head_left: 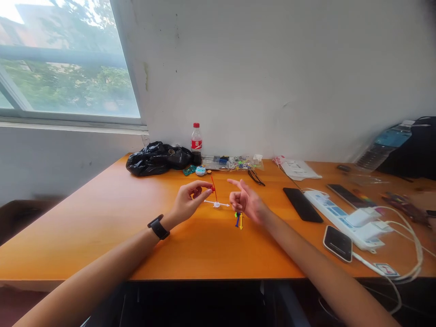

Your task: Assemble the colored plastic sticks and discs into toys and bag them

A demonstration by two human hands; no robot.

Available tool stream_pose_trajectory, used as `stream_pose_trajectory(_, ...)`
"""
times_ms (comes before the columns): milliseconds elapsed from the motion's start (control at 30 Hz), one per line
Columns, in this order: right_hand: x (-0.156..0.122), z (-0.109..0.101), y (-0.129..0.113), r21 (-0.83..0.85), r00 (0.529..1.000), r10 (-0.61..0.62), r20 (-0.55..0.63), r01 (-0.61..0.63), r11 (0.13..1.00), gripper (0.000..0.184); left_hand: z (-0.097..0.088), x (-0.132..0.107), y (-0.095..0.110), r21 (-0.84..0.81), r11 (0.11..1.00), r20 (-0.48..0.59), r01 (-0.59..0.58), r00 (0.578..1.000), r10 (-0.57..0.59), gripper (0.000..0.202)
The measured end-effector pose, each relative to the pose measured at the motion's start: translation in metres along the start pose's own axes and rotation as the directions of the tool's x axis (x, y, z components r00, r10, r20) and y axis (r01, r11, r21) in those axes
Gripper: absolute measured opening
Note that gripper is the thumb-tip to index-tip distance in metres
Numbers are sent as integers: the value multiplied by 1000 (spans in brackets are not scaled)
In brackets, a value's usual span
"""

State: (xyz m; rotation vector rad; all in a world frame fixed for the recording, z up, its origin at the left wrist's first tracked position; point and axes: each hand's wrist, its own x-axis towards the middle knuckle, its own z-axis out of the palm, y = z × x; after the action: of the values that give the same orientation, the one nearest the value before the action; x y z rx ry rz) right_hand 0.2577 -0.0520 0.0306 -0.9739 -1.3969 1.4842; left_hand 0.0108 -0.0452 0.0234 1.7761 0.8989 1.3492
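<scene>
pale wall [259,81] and a window [64,63] stand behind a wooden worktop [85,231]. the left hand [190,198] has its grip pinched, thumb against fingers, on a thin red stick [213,187] held nearly upright, its lower end right by a white arrow [217,205] lying on the worktop; i cannot tell if they touch. the right hand [245,200] has its grip half open, index finger out and the others curled, with nothing seen in it. just below it are a blue stick [237,220] and a yellow arrow [241,221]. a bottle [196,141] stands at the back beside a black bag [158,159].
</scene>
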Motion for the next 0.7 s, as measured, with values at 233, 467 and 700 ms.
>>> stream_pose_trajectory(233,-12,-9,-6,196,903,24,429,-119,973,94,0,1,-5,13,1000,-12,6,1000,-6,36)
stream_pose_trajectory(467,-6,-17,-5,355,914,-117,388,-31,934,96,-2,5,-22,11,998,23,68,997,-69,41)
stream_pose_trajectory(700,-6,-17,0,306,897,-97,431,-44,951,94,-1,5,-23,16,997,23,76,997,-76,40)
